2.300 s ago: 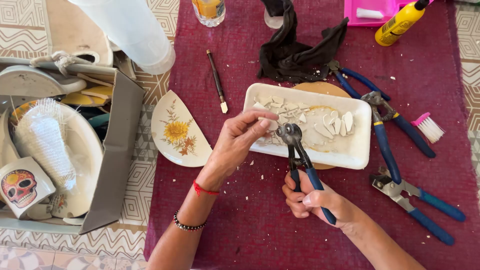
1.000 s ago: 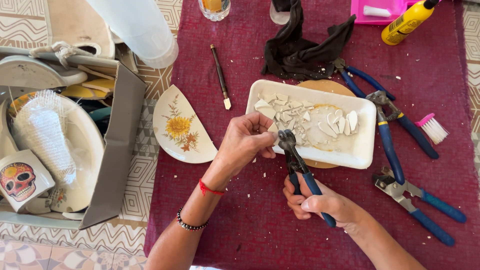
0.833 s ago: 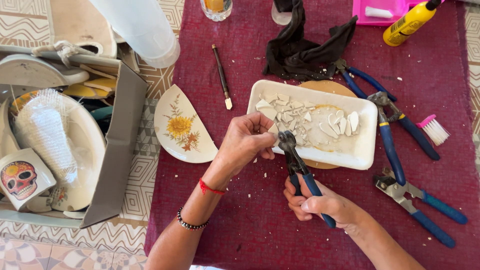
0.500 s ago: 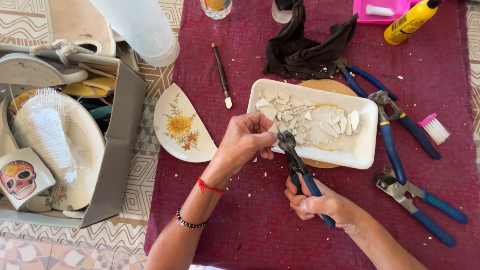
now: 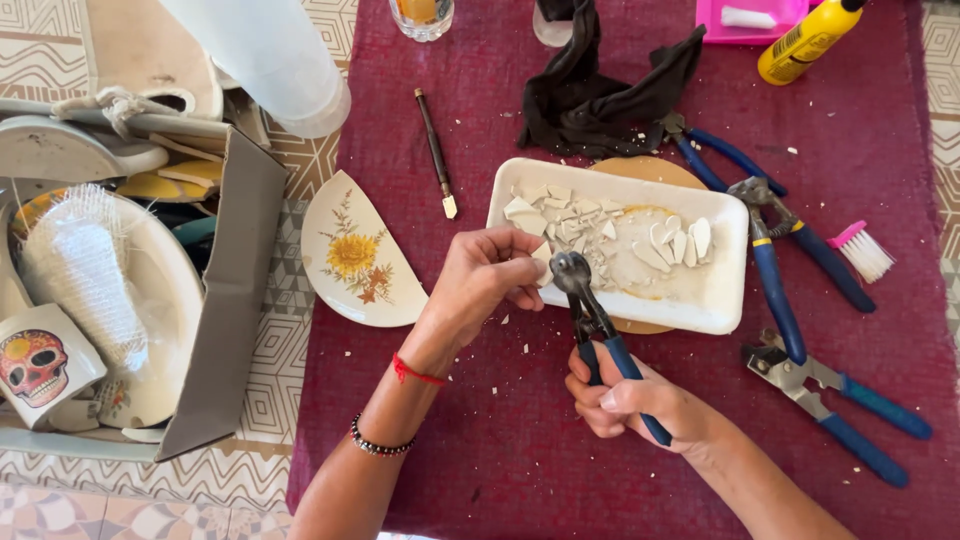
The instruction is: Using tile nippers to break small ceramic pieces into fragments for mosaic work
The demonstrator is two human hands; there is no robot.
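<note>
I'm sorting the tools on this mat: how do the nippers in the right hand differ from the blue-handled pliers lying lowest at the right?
The nippers are gripped in the right hand, raised, their head at the white tray's edge; the pliers lie flat, untouched. The nippers' head is round and dark; the pliers' head is angular and brighter metal. Both have blue handles.

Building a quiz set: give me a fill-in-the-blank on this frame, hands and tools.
1. The right hand grips nippers with ____ handles.
2. The left hand pinches a small pale shard at the nippers' head, above the edge of the white ____.
3. The broken plate left of that hand bears a ____ flower.
4. A pink-handled ____ lies at the cloth's right edge.

Missing words: blue; tray; yellow; brush
</note>
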